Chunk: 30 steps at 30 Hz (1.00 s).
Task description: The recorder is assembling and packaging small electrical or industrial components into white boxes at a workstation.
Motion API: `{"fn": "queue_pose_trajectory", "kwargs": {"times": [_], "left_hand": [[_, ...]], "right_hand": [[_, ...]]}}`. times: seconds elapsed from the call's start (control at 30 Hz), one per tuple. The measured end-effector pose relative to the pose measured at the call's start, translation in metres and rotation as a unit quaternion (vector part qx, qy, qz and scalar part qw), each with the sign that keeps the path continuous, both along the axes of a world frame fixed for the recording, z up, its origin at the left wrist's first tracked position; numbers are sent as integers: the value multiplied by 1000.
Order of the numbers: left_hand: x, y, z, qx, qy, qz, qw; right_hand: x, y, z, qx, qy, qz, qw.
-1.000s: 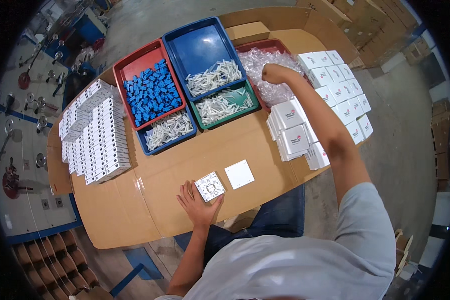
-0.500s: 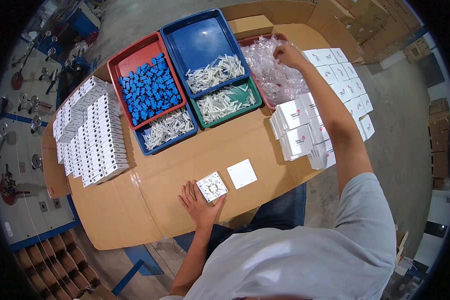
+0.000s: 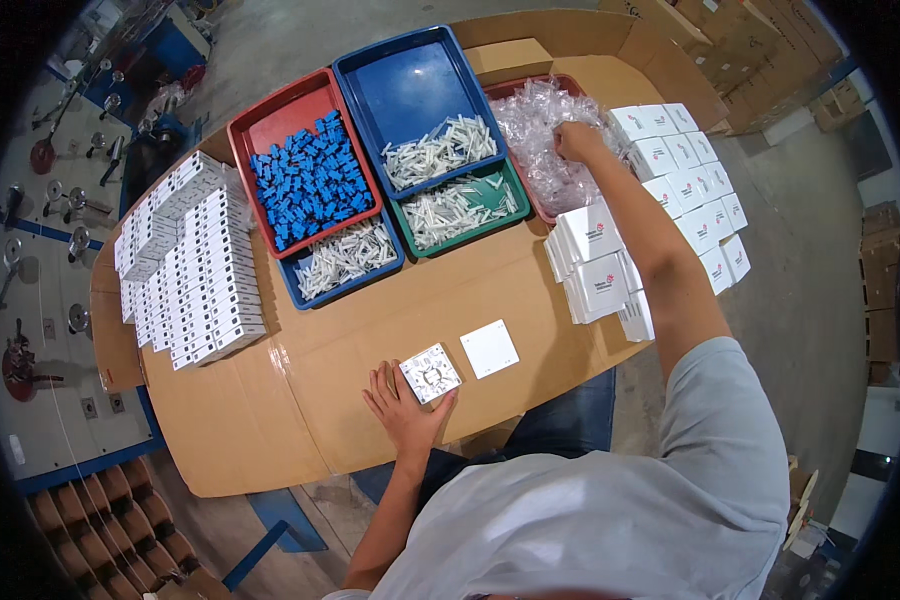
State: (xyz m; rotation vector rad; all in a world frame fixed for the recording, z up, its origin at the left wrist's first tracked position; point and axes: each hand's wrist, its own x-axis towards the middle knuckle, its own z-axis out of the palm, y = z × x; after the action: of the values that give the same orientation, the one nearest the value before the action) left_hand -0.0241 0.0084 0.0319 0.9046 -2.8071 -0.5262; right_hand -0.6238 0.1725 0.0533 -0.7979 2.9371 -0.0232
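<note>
Near the table's front edge, my left hand [image 3: 408,412] holds a white square housing [image 3: 431,374] between thumb and fingers. The housing's open face is up, showing moulded white inner parts. Just right of it lies a flat white square cover [image 3: 490,349], apart from both hands. My right arm stretches far forward, and my right hand [image 3: 576,142] is down among the clear plastic bags [image 3: 540,150] in a red tray [image 3: 546,216]. Its fingers look curled in; their tips are hidden, so what they grip cannot be made out.
A red tray [image 3: 262,97] holds blue clips. White slim pieces lie in an upper blue tray [image 3: 400,75], a green tray [image 3: 519,205] and a lower blue tray [image 3: 297,285]. White housings [image 3: 195,280] stand stacked left, printed white covers [image 3: 602,283] right.
My right hand has moved a little nearer and lower among the bags, its fingers now more curled. The left hand keeps its hold on the housing. The whole view has shifted slightly.
</note>
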Motion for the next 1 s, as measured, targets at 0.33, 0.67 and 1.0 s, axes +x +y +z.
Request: {"fn": "queue_pose_trajectory", "kwargs": {"times": [0.33, 0.67, 1.0], "left_hand": [[2, 1, -6, -5, 20, -6, 1000], [8, 0, -6, 13, 40, -3, 999], [24, -28, -21, 221, 295, 58, 928]], "right_hand": [[-16, 6, 33, -110, -35, 0, 993], [30, 42, 95, -409, -268, -74, 869], [200, 74, 172, -535, -430, 23, 727]]}}
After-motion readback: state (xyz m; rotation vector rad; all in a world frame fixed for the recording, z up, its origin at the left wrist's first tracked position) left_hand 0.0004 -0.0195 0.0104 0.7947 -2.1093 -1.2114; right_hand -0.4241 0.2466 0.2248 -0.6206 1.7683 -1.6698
